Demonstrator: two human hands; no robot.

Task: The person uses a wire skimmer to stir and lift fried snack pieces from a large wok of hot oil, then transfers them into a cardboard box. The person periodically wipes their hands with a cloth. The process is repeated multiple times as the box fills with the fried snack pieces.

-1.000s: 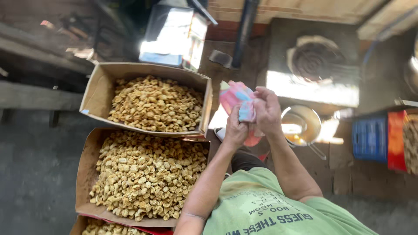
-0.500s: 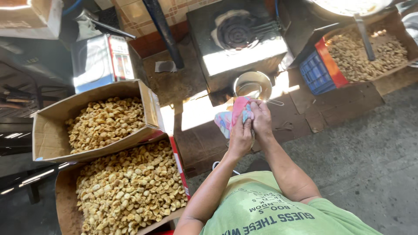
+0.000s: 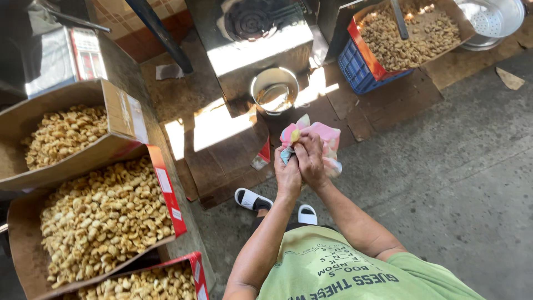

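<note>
Your hands were pressed together in front of you, both wrapped into one pink patterned cloth (image 3: 327,141): left hand (image 3: 287,173) gripped its lower part, right hand (image 3: 310,158) clenched the upper part, fingers curled into the fabric. That cloth sat bunched between your palms, held up over the ground near your sandalled feet (image 3: 252,199).

Around you, big to small: grey concrete floor (image 3: 461,183) on your right. Stacked cardboard boxes (image 3: 125,119) on your left, all full of pale fried snack pieces (image 3: 100,214). Another cardboard box of the same pieces (image 3: 408,36) stood far ahead on a blue plastic crate (image 3: 355,66). Dark metal stove with a burner (image 3: 250,22) straight ahead. Flattened cardboard sheets (image 3: 222,150) on the ground below it. Round metal pot (image 3: 275,89) just beyond your hands, liquid inside. White perforated strainer bowl (image 3: 494,19) top right corner.
</note>
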